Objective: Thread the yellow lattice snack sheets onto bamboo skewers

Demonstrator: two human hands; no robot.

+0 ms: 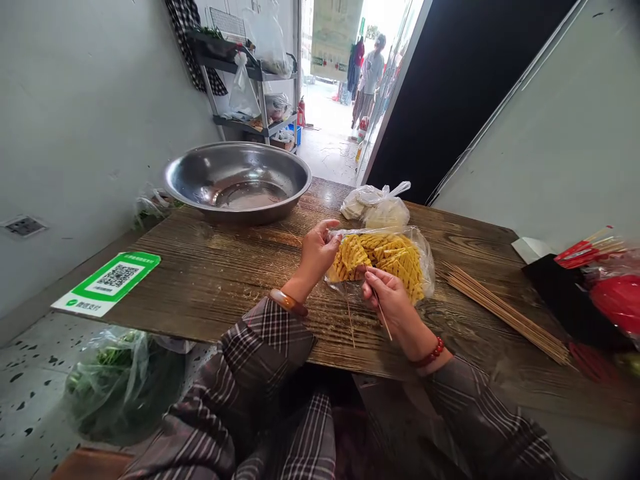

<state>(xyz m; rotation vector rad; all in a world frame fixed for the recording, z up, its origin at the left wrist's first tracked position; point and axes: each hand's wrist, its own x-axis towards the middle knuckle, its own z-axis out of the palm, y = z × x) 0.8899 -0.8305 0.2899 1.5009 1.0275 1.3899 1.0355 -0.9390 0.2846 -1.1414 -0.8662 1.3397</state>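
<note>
My left hand [320,253] is closed at the left edge of a yellow, criss-cross-scored food slice [351,257], thumb on the near side; bag film lies by its fingertips. One thin wooden skewer [350,317] runs down from this slice toward the table edge. In my right hand [393,297], thumb and fingers pinch another bamboo skewer [384,317], its upper end against the yellow food. More scored slices [400,257] lie piled behind, in an opened clear plastic bag [427,260]. How far the skewers go in is hidden.
A wide steel basin [237,213] stands at the back left of the wooden table [225,287]. Behind the slices sits a knotted bag [385,212]. Loose skewers [505,313] lie right, beside a black box [565,300]. A green QR card [113,281] lies left; bagged greens [120,380] are below.
</note>
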